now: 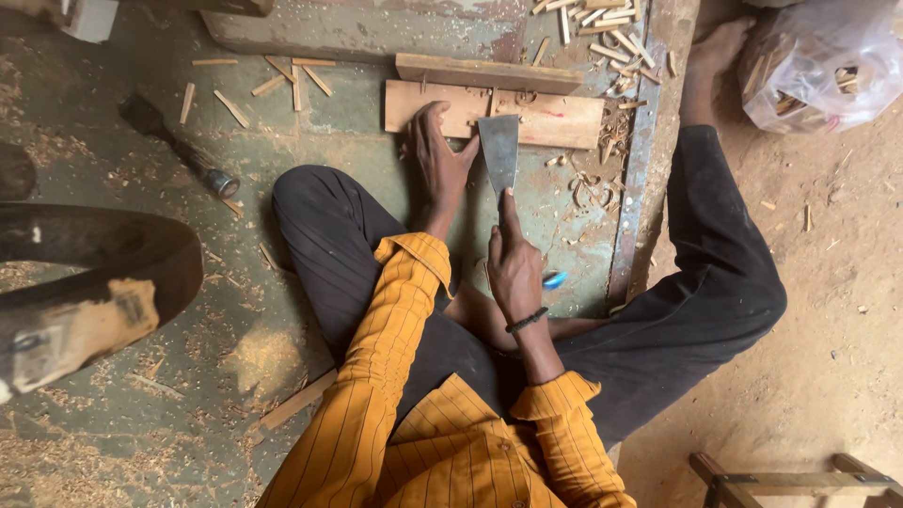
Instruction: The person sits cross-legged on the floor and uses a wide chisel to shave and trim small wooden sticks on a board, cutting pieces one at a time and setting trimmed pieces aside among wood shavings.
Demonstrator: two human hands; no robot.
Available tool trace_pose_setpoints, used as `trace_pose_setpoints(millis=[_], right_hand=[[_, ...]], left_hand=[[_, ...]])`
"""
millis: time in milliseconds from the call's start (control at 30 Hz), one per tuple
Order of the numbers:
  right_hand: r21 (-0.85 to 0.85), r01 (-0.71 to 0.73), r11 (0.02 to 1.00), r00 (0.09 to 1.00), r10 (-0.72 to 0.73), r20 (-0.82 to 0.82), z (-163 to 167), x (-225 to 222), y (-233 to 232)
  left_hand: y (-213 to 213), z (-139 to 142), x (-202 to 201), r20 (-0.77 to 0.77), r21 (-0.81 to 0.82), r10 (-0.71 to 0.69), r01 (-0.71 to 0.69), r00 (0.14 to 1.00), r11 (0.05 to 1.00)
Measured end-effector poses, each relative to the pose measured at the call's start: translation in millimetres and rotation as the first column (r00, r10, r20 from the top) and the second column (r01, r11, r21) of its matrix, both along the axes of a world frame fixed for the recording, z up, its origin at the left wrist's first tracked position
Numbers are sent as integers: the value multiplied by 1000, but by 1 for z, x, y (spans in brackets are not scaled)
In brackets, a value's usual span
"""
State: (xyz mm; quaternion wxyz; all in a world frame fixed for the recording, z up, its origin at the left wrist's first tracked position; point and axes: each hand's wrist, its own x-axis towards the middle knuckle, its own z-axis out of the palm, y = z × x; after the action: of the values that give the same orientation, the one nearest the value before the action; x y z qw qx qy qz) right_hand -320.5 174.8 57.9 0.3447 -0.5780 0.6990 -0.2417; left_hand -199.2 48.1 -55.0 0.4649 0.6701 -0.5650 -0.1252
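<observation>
I sit cross-legged on the floor. My left hand [437, 160] presses flat on a short wooden board [555, 119] lying in front of me. My right hand [514, 268] grips a wide-bladed steel chisel [499, 150] with a blue handle end [555, 279]; its index finger lies along the blade. The blade's edge meets the board near its middle. A second, narrower wooden strip [484, 71] lies just beyond the board, touching it.
Small cut wood sticks [602, 23] and curled shavings [588, 188] are scattered around. A dark-handled tool [183, 150] lies at the left. A plastic bag [828, 66] sits at the upper right, a wooden frame [790, 475] at the lower right, and a dark curved object [94, 273] at the left.
</observation>
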Motion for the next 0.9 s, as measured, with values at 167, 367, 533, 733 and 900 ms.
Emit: trace_pose_setpoints(millis=[167, 367, 533, 733, 900], right_hand=[[-46, -13, 999, 1000, 13, 10, -10, 4, -9], [-98, 12, 995, 999, -8, 37, -23, 13, -24], [-59, 42, 997, 999, -40, 31, -38, 21, -29], [209, 131, 969, 836, -221, 502, -23, -3, -16], [406, 99, 908, 551, -390, 738, 13, -65, 48]], left_hand=[[0, -7, 2, -42, 16, -11, 12, 999, 1000], [0, -5, 2, -39, -25, -24, 24, 999, 999], [0, 0, 3, -29, -34, -31, 30, 999, 999], [4, 9, 1, 116, 7, -28, 28, 993, 1000], [-1, 12, -3, 256, -137, -109, 148, 960, 979]])
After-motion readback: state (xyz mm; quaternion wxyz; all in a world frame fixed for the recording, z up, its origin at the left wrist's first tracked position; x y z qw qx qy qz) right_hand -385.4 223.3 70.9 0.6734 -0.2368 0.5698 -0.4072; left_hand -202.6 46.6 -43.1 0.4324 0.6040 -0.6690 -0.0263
